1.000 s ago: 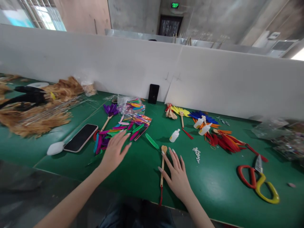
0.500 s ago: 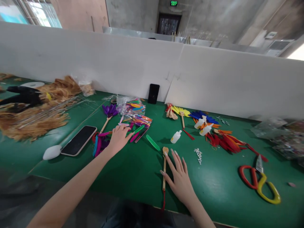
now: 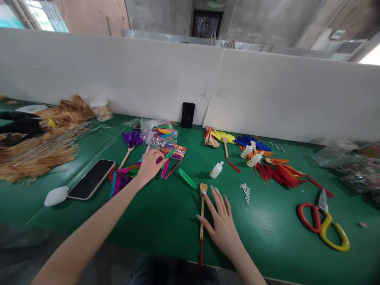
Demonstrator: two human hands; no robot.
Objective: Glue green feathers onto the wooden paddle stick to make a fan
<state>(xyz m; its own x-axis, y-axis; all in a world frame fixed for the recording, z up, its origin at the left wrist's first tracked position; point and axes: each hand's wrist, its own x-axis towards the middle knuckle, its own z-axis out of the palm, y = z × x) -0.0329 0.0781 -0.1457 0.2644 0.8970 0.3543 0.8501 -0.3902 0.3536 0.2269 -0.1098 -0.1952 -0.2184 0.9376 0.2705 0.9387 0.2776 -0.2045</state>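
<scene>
My left hand (image 3: pixel 151 163) is over the loose coloured feathers, its fingers curled and pinching a green feather (image 3: pixel 170 153); the fingertips are partly hidden. Beside it lie a pink feather (image 3: pixel 165 168) and a purple feather fan (image 3: pixel 132 139) with a wooden handle. My right hand (image 3: pixel 221 221) rests on the table with fingers spread. Its index fingertip touches a wooden stick (image 3: pixel 202 215) near the rounded head, and the thumb lies by the shaft. A red cord hangs from the stick's near end. Another green feather (image 3: pixel 187 178) lies just beyond the head.
Glue bottles (image 3: pixel 217 170), small white beads (image 3: pixel 245 192) and scissors (image 3: pixel 322 221) lie to the right. Yellow (image 3: pixel 222 136), blue and red feather pieces sit behind. A phone (image 3: pixel 91 179) lies left; another (image 3: pixel 188 114) leans on the white partition (image 3: pixel 118 75).
My left hand's fingers have curled in more, and the green feather at them has lifted slightly. My right hand stays on the stick. The view has shifted a little.
</scene>
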